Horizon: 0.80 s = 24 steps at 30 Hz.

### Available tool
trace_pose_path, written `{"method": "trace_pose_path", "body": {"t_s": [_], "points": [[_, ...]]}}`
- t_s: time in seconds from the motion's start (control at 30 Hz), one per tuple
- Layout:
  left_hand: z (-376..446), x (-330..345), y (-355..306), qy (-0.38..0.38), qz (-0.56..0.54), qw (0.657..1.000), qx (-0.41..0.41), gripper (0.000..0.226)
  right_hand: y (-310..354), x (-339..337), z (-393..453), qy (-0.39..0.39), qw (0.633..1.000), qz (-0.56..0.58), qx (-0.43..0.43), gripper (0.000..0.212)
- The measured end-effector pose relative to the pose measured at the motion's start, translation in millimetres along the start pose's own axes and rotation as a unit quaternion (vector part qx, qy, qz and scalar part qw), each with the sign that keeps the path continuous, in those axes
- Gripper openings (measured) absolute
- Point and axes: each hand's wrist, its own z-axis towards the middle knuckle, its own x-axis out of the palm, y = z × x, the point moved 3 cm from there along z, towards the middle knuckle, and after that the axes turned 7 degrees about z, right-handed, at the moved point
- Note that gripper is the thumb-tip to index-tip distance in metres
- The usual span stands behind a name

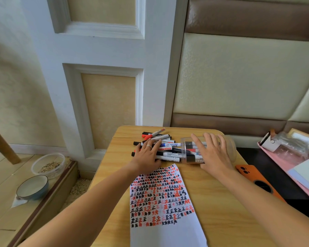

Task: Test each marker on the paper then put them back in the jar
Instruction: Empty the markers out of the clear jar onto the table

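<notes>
1. The clear jar (209,150) lies on its side on the wooden table (221,202), mouth to the left; some markers are inside.
2. More markers (161,145) spill out in a pile, mostly pointing left to right; their labels are too small to read.
3. The paper (164,207) lies near them, full of red and black marks.
4. The left hand (147,155) rests flat on the pile; the right hand (211,154) lies flat on the jar, fingers straight.

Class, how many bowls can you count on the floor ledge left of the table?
2: a clear plastic bowl holding seeds, farther back, and a blue-rimmed ceramic bowl nearer the camera.
</notes>
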Motion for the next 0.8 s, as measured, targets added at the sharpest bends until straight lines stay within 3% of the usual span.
{"method": "trace_pose_path", "body": {"t_s": [0.13,0.53,0.8], "points": [[-7,-2,1,-0.032,-0.007,0.999,0.026,0.068,-8,-1,-4,-0.004,1.000,-0.017,0.014,0.116],[-19,-5,-1,-0.020,-0.020,0.999,0.025,0.067,-19,-5,-12,-0.046,0.998,-0.047,0.014,0.115],[-22,-6,-4,-0.030,-0.038,0.997,0.055,0.074,-19,-4,-12,-0.067,0.995,-0.037,-0.058,0.129]]}}
